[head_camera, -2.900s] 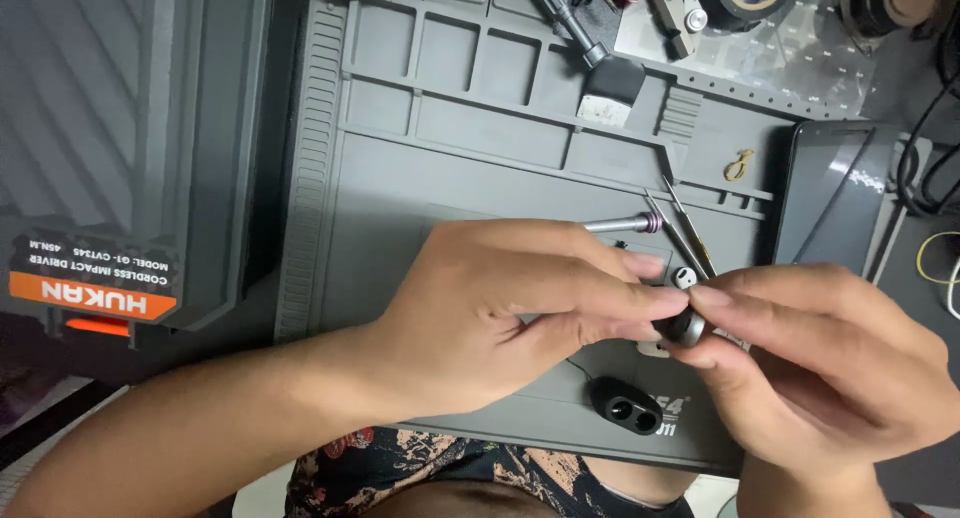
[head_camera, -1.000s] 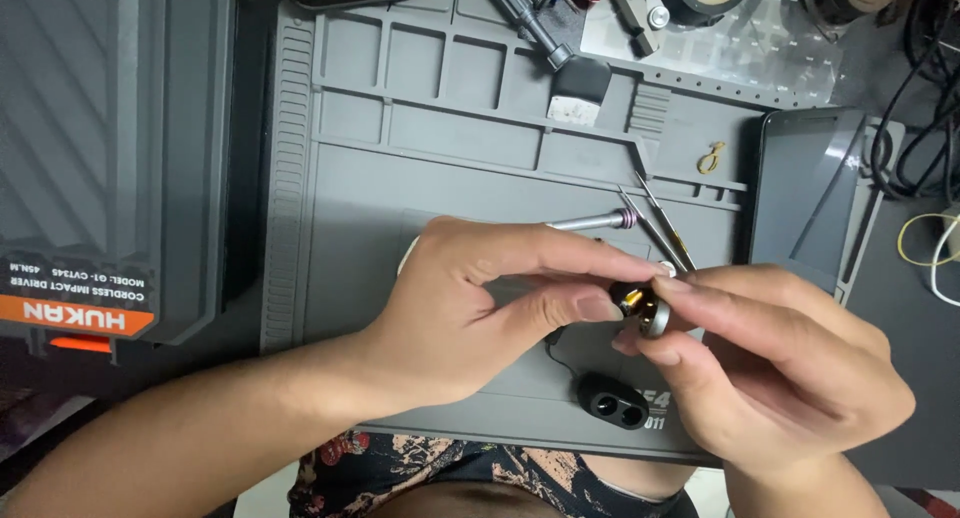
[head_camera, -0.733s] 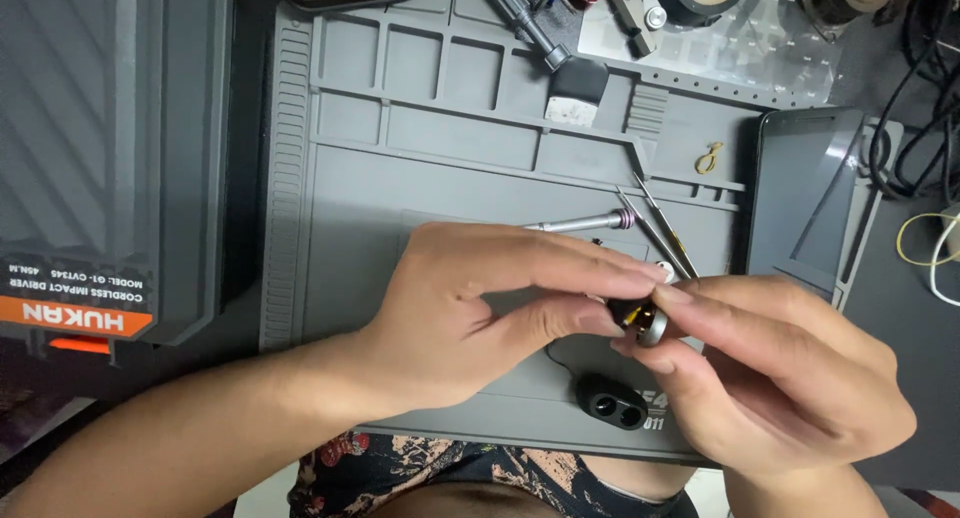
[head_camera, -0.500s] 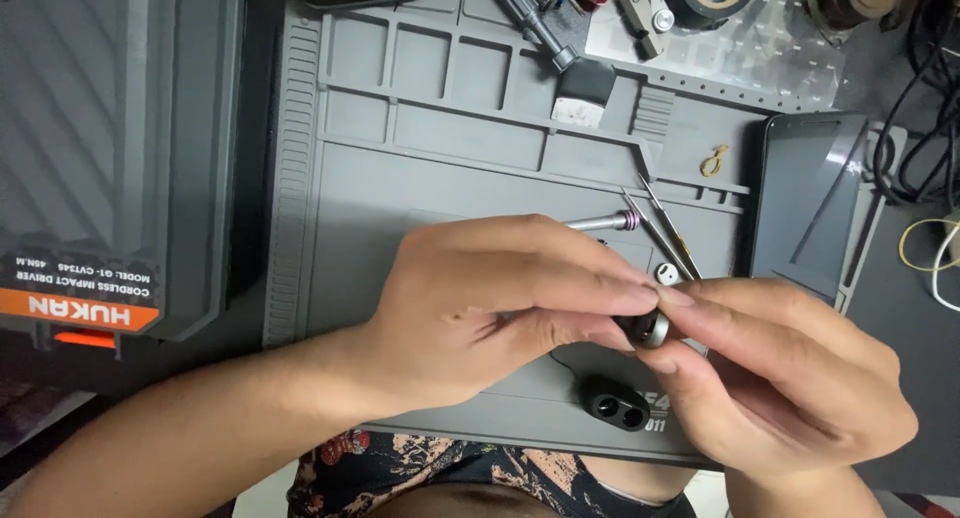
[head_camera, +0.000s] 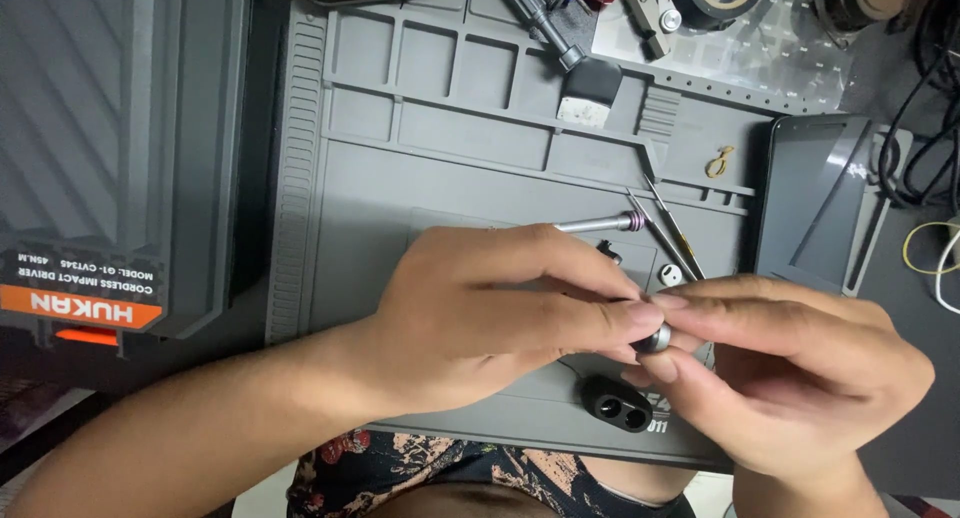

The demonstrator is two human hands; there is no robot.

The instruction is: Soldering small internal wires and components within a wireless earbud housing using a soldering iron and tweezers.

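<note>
Head view: left hand (head_camera: 490,318) and right hand (head_camera: 790,378) pinch one small round metal part (head_camera: 655,338) together above the grey mat (head_camera: 440,188). Fingertip-only grip. A slip could drop it among the tweezers (head_camera: 670,228) and black two-hole piece (head_camera: 620,403).

I see both hands meeting over the near right part of the grey work mat (head_camera: 440,178). My left hand (head_camera: 480,318) and right hand (head_camera: 790,368) pinch one small round metal part (head_camera: 655,338) between fingertips. Black two-hole piece (head_camera: 618,402) lies just below, near the mat's near edge. Slim screwdriver (head_camera: 600,223) and tweezers (head_camera: 670,223) lie behind the hands. Dark tool case (head_camera: 110,148) sits off the mat's left edge.
</note>
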